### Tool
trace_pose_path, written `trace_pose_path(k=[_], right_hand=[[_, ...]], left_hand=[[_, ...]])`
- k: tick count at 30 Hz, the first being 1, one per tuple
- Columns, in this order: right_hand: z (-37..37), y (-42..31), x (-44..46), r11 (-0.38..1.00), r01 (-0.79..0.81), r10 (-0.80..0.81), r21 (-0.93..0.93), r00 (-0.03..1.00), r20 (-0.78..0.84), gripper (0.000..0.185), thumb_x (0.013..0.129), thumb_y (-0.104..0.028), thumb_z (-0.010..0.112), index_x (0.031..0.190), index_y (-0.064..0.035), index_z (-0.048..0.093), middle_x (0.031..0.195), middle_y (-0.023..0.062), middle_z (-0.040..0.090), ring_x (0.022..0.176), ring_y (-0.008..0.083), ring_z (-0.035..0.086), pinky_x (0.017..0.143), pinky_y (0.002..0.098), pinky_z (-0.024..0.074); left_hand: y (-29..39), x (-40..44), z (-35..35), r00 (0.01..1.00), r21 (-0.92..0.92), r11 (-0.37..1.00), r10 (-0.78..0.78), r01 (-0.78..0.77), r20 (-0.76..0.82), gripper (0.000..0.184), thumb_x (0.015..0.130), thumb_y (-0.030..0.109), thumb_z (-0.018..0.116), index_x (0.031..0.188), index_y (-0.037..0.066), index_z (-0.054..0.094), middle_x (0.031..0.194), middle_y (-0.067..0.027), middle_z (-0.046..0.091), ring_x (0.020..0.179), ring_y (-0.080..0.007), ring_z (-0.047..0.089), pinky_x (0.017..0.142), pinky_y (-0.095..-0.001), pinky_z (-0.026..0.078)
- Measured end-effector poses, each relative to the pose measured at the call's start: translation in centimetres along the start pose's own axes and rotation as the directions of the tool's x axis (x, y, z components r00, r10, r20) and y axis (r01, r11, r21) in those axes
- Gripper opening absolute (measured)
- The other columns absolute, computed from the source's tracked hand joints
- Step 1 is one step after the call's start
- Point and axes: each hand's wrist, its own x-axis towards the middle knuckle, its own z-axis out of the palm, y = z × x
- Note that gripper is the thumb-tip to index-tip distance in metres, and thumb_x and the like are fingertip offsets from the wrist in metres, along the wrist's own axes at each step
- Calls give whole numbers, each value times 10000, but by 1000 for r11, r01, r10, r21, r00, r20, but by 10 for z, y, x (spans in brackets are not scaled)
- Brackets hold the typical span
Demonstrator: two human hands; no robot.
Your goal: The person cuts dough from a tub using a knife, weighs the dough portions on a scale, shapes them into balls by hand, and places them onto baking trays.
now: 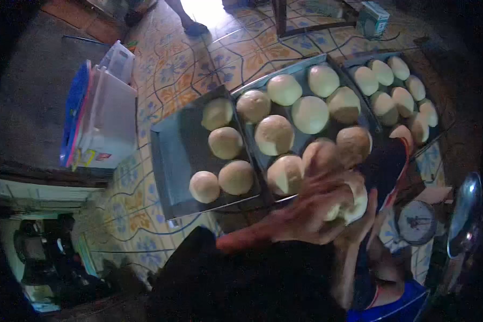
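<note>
A pale piece of dough (358,199) is between my two hands, above the near edge of the middle tray. My left hand (311,206), blurred by motion, reaches across from a dark sleeve with its fingers curled over the dough. From below, my right hand (362,231) cups the same dough, its palm mostly hidden. Just beyond the hands, round dough balls (274,135) sit in the middle metal tray (246,86). Several more lie in the left tray (172,155), grouped along its right side, and in the right tray (354,61).
White plastic bins (110,112) with a blue lid (76,115) stand at the left on the patterned tile floor (172,70). A small box (372,21) and chair legs are at the top. A round container (416,221) sits at the right. A person's foot (196,28) shows at the back.
</note>
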Motion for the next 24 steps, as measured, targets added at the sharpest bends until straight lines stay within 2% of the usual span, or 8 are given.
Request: trace_pose_path(k=[1, 4, 8, 12, 16, 21, 24], right_hand=[[10, 12, 11, 998, -16, 17, 53, 1000, -18, 527, 938, -416, 312, 1251, -3, 414, 1254, 171, 465, 1152, 306, 462, 983, 427, 367], [12, 27, 31, 999, -39, 40, 14, 996, -77, 524, 937, -409, 328, 1257, -2, 411, 1259, 169, 464, 1152, 300, 465, 978, 422, 372], [6, 35, 34, 994, -75, 67, -77, 993, -101, 522, 935, -400, 349, 1265, -1, 408, 1265, 167, 463, 1152, 292, 469, 971, 417, 379], [-8, 23, 18, 984, -66, 46, -165, 991, -124, 520, 933, -391, 370, 1274, 0, 404, 1270, 165, 462, 1152, 284, 473, 964, 411, 386], [-27, -2, -6, 964, -16, -33, -265, 983, -180, 520, 930, -383, 391, 1282, 1, 401, 1276, 163, 460, 1152, 276, 477, 957, 406, 392], [-46, -42, -60, 921, 92, -190, -379, 954, -231, 523, 928, -372, 417, 1292, 3, 397, 1283, 160, 459, 1152, 265, 482, 948, 399, 401], [-48, -65, -111, 884, 210, -308, -418, 934, -183, 525, 926, -365, 433, 1298, 3, 394, 1288, 158, 458, 1152, 259, 485, 943, 395, 406]], left_hand=[[-3, -13, -6, 995, -54, 997, -53, 58, 89, 233, 523, 114, 690, 730, 77, 590, 823, -96, 594, 910, -287, 556, 879, -435, 392], [-8, -43, 0, 954, -173, 962, -165, 212, 252, 216, 544, 115, 684, 734, 71, 591, 819, -96, 596, 894, -279, 558, 867, -427, 396], [-12, -42, 26, 944, -213, 947, -177, 240, 279, 194, 572, 117, 675, 740, 64, 592, 815, -97, 599, 873, -269, 561, 850, -416, 401], [-23, -36, 36, 956, -157, 959, -199, 235, 214, 173, 601, 119, 666, 745, 57, 593, 811, -97, 602, 852, -259, 565, 833, -405, 406], [-51, -44, 27, 932, -71, 953, -270, 294, 243, 155, 629, 121, 658, 751, 50, 593, 807, -98, 606, 831, -249, 568, 817, -394, 411], [-82, 3, 64, 921, 68, 962, -272, 263, 280, 135, 665, 124, 647, 758, 42, 594, 801, -99, 610, 805, -236, 572, 796, -380, 418], [-88, 33, 92, 931, 153, 963, -257, 224, 258, 125, 686, 125, 640, 762, 36, 595, 798, -99, 612, 789, -229, 575, 783, -372, 421]])
